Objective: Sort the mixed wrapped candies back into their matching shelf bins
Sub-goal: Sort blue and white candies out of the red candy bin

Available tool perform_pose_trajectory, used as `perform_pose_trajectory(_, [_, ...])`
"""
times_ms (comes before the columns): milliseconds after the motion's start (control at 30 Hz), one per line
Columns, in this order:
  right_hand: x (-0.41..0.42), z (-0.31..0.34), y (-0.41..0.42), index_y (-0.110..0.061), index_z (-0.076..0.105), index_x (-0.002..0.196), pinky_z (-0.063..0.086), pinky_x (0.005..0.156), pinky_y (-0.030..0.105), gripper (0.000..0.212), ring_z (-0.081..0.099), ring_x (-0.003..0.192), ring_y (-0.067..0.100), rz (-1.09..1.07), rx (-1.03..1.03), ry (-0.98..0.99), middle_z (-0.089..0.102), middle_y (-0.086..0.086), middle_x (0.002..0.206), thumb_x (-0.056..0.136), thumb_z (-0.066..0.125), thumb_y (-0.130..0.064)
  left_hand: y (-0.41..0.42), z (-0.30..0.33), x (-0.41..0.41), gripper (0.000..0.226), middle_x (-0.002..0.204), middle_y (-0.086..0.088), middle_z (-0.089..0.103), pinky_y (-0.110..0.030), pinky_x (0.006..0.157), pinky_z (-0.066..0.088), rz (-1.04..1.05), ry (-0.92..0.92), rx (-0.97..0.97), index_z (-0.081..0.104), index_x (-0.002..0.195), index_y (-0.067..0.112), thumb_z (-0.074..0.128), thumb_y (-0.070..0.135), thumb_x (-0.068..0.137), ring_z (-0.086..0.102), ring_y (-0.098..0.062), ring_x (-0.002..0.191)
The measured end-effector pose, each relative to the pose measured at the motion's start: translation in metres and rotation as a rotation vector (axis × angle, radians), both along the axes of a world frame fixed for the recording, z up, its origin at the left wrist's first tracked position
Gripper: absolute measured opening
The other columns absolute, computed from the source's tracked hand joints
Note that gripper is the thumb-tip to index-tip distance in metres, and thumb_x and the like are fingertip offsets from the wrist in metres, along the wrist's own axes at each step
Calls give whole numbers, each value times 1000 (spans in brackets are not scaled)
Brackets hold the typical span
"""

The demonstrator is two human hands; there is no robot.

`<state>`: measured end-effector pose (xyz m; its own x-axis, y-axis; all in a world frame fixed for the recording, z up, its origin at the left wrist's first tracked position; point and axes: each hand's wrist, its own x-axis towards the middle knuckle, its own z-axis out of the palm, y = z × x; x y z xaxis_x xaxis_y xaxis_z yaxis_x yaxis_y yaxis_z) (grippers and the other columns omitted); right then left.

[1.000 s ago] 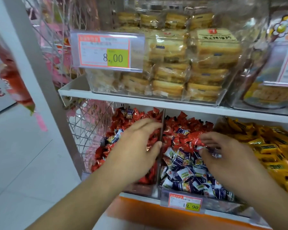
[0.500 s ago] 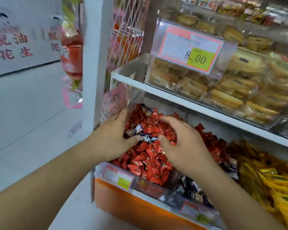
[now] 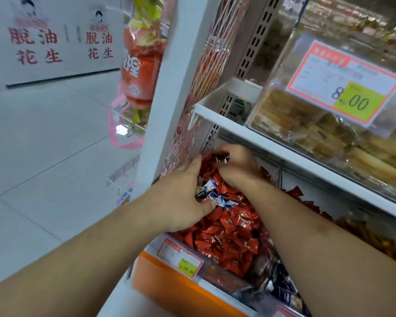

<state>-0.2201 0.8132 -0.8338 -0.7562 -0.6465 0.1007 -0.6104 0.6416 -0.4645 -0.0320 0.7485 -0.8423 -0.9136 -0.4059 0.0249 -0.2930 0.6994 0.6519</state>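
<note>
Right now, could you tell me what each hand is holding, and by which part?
Left hand grips a bunch of blue-and-white wrapped candies, thumb over their near side. Right hand pinches one dark-wrapped candy at its fingertips.

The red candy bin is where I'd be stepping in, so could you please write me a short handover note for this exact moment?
Left hand: fingers curled round a few blue-and-white candies gathered over the red candy bin.
Right hand: reaching to the back of that bin, pinching another dark-wrapped candy.
Done: several strays are picked out and in hand.
Left: carry them to the blue-and-white candy bin just right of the red one, drop them in, then check the red pile for more. Yellow candies sit further right.
</note>
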Motion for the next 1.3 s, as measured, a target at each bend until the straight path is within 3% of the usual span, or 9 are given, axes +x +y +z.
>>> perform_pose_trajectory(300, [33, 33, 48, -39, 72, 106, 50, 62, 11, 21, 63, 84, -3, -66, -214, -119, 67, -22, 106, 97, 70, -21, 4, 6, 1, 105, 172, 1, 1, -24, 120, 15, 9, -14, -31, -6, 164, 22, 67, 49, 94, 14, -18, 157])
perform_pose_trajectory(433, [71, 52, 115, -40, 69, 113, 58, 78, 33, 18, 70, 91, 10, -17, -248, -138, 74, -13, 99, 97, 71, -32, 11, 12, 0, 94, 167, -1, 22, -33, 120, 31, 55, 60, -78, 9, 164, 25, 69, 43, 93, 33, -24, 149])
perform_pose_trajectory(600, [97, 64, 212, -57, 63, 117, 55, 86, 17, 35, 63, 103, -5, -107, -244, -86, 63, -31, 117, 97, 70, -29, 13, 13, 3, 90, 170, 0, 19, -31, 121, 25, 68, 42, -159, 15, 164, 23, 68, 41, 93, 27, -23, 153])
perform_pose_trajectory(733, [87, 58, 253, -42, 51, 147, 48, 56, 6, 53, 65, 57, -2, -185, 63, 72, 67, -5, 133, 97, 66, -31, 26, 18, 2, 69, 164, 3, 29, -24, 118, 24, 61, 95, -263, 41, 156, 27, 68, 35, 93, 32, -17, 150])
perform_pose_trajectory(833, [89, 53, 255, -39, 50, 149, 31, 106, 6, 52, 59, 123, -1, -114, 77, 113, 47, -19, 154, 99, 64, -31, 36, 17, -4, 47, 149, 9, 48, -21, 113, 30, -14, 173, -321, 62, 140, 27, 70, 31, 94, 48, -13, 136])
perform_pose_trajectory(900, [94, 48, 247, -41, 47, 150, 10, 107, -1, 50, 38, 142, -3, -29, 94, 113, 40, -27, 154, 101, 60, -34, 41, 12, -10, 37, 135, 10, 58, -18, 105, 37, -26, 184, -336, 68, 131, 26, 72, 29, 94, 57, -11, 122])
perform_pose_trajectory(1067, [106, 38, 237, -46, 37, 154, 21, 117, 8, 51, 28, 144, -7, 126, 93, -9, 28, -33, 157, 105, 52, -38, 49, 2, -26, 38, 119, 7, 64, -31, 94, 53, -31, 103, -314, 70, 127, 25, 76, 35, 91, 64, -13, 103])
perform_pose_trajectory(1200, [105, 38, 238, -46, 36, 154, 4, 100, -4, 51, 25, 143, -9, 111, 74, -14, 28, -34, 156, 106, 51, -39, 47, -5, -33, 44, 126, 1, 66, -33, 92, 55, -26, 3, -350, 65, 134, 29, 74, 35, 92, 66, -19, 107])
perform_pose_trajectory(1300, [105, 40, 240, -42, 39, 153, 15, 107, 4, 49, 31, 140, -7, 107, 53, -14, 32, -30, 155, 105, 51, -36, 47, -7, -37, 40, 124, 0, 70, -33, 88, 57, -2, 3, -314, 66, 133, 30, 71, 31, 93, 69, -18, 101])
